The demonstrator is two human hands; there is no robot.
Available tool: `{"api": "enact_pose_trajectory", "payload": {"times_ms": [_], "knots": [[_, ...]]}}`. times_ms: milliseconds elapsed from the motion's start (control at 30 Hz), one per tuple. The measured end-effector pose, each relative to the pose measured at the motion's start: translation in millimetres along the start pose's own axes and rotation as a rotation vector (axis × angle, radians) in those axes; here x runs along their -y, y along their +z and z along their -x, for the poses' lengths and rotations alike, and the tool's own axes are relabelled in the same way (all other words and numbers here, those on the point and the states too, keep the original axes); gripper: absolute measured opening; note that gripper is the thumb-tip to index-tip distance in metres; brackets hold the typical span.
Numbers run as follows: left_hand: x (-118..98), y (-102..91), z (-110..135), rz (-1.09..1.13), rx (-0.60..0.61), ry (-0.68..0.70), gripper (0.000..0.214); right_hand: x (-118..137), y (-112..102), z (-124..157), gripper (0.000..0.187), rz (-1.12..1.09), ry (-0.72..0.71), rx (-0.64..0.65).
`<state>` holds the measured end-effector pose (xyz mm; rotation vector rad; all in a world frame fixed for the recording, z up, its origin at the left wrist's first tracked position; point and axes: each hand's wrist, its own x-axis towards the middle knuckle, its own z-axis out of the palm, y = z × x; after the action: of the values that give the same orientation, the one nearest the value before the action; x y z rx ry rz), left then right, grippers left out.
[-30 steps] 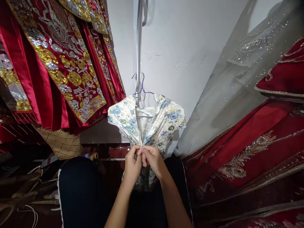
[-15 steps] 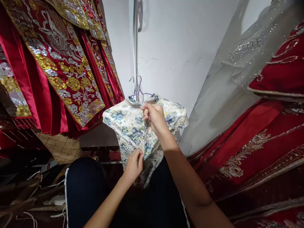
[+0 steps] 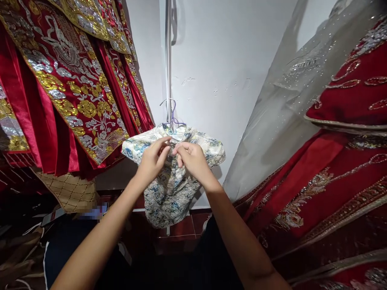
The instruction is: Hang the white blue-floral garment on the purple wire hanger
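A short-sleeved floral blouse [image 3: 169, 201] in cream, blue and yellow, with a stand-up collar, hangs from a thin purple wire hanger [image 3: 173, 110]. My right hand [image 3: 195, 161] pinches the front of it just below the collar, thumb and forefinger together. Close beside it on the left, my left hand [image 3: 152, 159] is at the neckline with thumb and forefinger apart. Whether its fingertips touch the cloth is hard to see. Both hands hide part of the blouse's upper front.
Red garments with gold and silver embroidery [image 3: 90, 104] hang at the left. On the right are a sheer, glittering white gown [image 3: 272, 108] and a red beaded dress [image 3: 302, 173]. A metal pole [image 3: 168, 52] stands against the white wall [image 3: 217, 48]. Phones and cords lie at lower left.
My left hand has let go of the lower front and moved up to the neckline. The blouse now hangs straighter, its hem in sight. My right hand stays near the collar.
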<state>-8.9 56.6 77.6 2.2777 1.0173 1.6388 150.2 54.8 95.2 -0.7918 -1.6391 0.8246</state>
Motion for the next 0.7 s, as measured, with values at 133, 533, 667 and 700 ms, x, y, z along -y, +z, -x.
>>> {"api": "enact_pose_trajectory", "payload": {"times_ms": [133, 533, 667, 700], "knots": [[-15, -14.7, -33, -0.172, -0.009, 0.152, 0.02, -19, 4, -9, 0.026, 0.088, 0.003, -0.069], [119, -64.2, 7, 0.738, -0.674, -0.754, 0.021, -79, 33, 81, 0.024, -0.257, 0.312, -0.145], [131, -14.2, 70, 0.588, -0.551, -0.798, 0.021, -79, 42, 109, 0.025, -0.257, 0.365, -0.063], [130, -2.6, 85, 0.564, -0.504, -0.795, 0.019, -77, 43, 113, 0.026, -0.253, 0.371, -0.034]]}}
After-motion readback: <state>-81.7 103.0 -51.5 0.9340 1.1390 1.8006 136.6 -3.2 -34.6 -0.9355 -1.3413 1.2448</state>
